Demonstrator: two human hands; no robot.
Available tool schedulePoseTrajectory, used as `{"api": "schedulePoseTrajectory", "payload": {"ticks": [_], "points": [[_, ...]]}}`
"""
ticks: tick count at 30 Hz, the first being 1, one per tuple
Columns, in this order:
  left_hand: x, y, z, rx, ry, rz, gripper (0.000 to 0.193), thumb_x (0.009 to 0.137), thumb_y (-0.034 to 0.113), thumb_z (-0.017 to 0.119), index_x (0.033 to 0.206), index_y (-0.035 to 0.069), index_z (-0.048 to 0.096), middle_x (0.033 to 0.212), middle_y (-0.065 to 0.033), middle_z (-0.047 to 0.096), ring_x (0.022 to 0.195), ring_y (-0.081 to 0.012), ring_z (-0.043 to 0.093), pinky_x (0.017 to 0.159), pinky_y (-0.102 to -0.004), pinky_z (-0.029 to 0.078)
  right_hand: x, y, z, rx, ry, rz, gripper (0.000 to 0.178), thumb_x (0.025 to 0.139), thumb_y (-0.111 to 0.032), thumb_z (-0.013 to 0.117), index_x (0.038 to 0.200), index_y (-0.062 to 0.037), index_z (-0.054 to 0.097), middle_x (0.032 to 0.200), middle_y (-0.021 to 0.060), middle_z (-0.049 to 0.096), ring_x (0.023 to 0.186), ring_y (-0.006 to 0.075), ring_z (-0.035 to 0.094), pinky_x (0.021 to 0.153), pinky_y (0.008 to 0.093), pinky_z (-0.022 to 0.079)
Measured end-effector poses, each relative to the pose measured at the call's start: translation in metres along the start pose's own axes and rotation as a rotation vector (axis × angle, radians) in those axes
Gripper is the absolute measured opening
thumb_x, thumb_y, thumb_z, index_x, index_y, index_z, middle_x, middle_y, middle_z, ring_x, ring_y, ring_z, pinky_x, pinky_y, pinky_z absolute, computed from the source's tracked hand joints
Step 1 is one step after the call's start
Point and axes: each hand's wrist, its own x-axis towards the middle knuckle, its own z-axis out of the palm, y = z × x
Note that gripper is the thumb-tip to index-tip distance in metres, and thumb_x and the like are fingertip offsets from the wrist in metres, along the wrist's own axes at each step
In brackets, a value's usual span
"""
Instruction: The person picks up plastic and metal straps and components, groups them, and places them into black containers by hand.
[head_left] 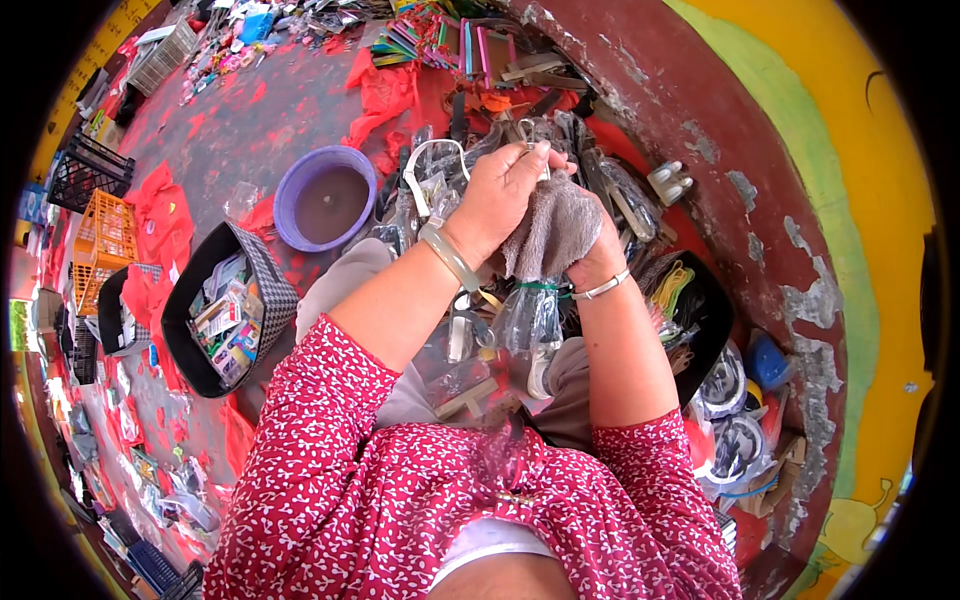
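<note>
My left hand [500, 190] is closed, its thumb and fingers pinching a small pale piece with a hooked tip [526, 128]; its kind is hard to make out. A grey-brown cloth [553, 225] hangs bunched against that piece, and my right hand [600, 250] grips the cloth from the right side, most of its fingers hidden. Just below the cloth is a clear plastic bag [530, 318] with a green tie round it. A white curved handle [420, 180] rises beside my left wrist. Under and beyond both hands lies a heap of dark and plastic-wrapped utensils [630, 200].
Left of my knee stand a purple basin [283, 205] holding murky water and a black checked bin [268, 290] of small packages. An orange crate [105, 235] is farther left. On my right are a black container [715, 330] and a peeling red wall [690, 110].
</note>
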Motion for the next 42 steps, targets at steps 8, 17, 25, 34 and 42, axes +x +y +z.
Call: {"api": "schedulePoseTrajectory", "payload": {"ticks": [8, 17, 25, 34, 42], "points": [[0.003, 0.009, -0.003, -0.104, 0.012, 0.025, 0.032, 0.092, 0.027, 0.045, 0.091, -0.004, 0.057, 0.097, -0.0175, 0.061, 0.095, -0.0221, 0.058, 0.086, -0.0334, 0.045, -0.007, -0.006, 0.002, 0.123, -0.041, 0.132, 0.019, 0.083, -0.013, 0.051, 0.098, -0.0027, 0.057, 0.091, 0.0058, 0.060, 0.081, 0.0175, 0.059, 0.074, 0.0309, 0.048], [0.002, 0.004, 0.003, -0.074, 0.029, 0.044, 0.031, 0.091, 0.026, 0.046, 0.088, -0.003, 0.057, 0.094, -0.0184, 0.062, 0.094, -0.0215, 0.058, 0.087, -0.0328, 0.044, 0.005, 0.001, -0.005, 0.193, -0.016, 0.033, 0.021, 0.084, -0.011, 0.051, 0.102, -0.0007, 0.055, 0.097, 0.0026, 0.057, 0.089, 0.0139, 0.055, 0.079, 0.0295, 0.045], [0.001, 0.009, 0.005, -0.183, 0.026, -0.005, 0.031, 0.091, 0.026, 0.046, 0.089, -0.002, 0.057, 0.094, -0.0195, 0.062, 0.095, -0.0233, 0.058, 0.087, -0.0332, 0.044, -0.004, -0.002, 0.005, 0.075, 0.052, 0.031, 0.019, 0.085, -0.012, 0.048, 0.096, -0.0001, 0.058, 0.088, 0.0077, 0.061, 0.077, 0.0191, 0.060, 0.069, 0.0311, 0.050], [0.009, 0.027, -0.010, -0.315, 0.114, -0.003, 0.032, 0.092, 0.026, 0.044, 0.092, -0.004, 0.056, 0.095, -0.0189, 0.061, 0.098, -0.0267, 0.058, 0.089, -0.0305, 0.043, 0.004, -0.038, -0.050, -1.012, 0.552, -0.490, 0.023, 0.080, -0.004, 0.049, 0.100, 0.0024, 0.058, 0.083, 0.0097, 0.063, 0.081, 0.0196, 0.061, 0.071, 0.0269, 0.047], [0.002, 0.006, 0.004, -0.060, 0.059, 0.057, 0.031, 0.093, 0.026, 0.042, 0.091, 0.000, 0.057, 0.097, -0.0190, 0.061, 0.100, -0.0216, 0.054, 0.096, -0.0339, 0.036, -0.010, -0.033, -0.001, -0.158, 0.087, 0.021, 0.037, 0.079, -0.003, 0.055, 0.115, 0.0024, 0.047, 0.107, 0.0088, 0.055, 0.096, 0.0190, 0.056, 0.085, 0.0315, 0.045]]}}
